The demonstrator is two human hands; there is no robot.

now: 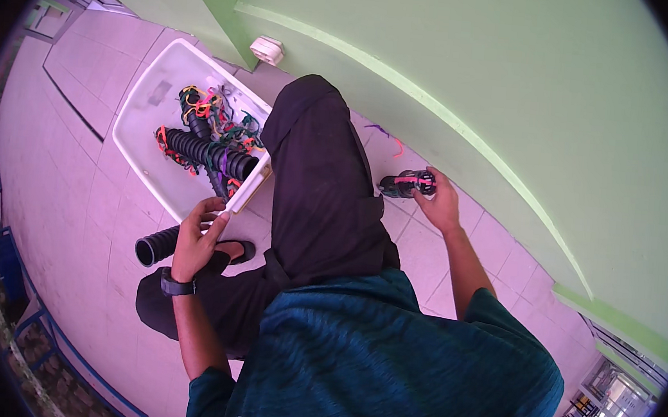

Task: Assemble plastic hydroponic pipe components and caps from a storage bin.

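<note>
On the floor to the right of my raised knee, my right hand (439,203) is closed on the end of a short black ribbed tube (406,183) with a pink strip along it. My left hand (197,238), with a dark watch on its wrist, is at the near corner of a white plastic tub (136,154). Its fingers are bent and apart from the thumb; whether they touch the rim is unclear. Inside the tub lie black corrugated tubes (201,149) tangled with colourful ribbons (223,121). Another black corrugated tube (156,246) lies on the floor beside my left hand.
A green wall (453,85) runs along the right, with a white box-like fitting (267,49) low on it. Purple and orange ribbon scraps (396,144) lie on the tiled floor (77,180) by the wall. Blue metal railings (64,344) stand at the lower left.
</note>
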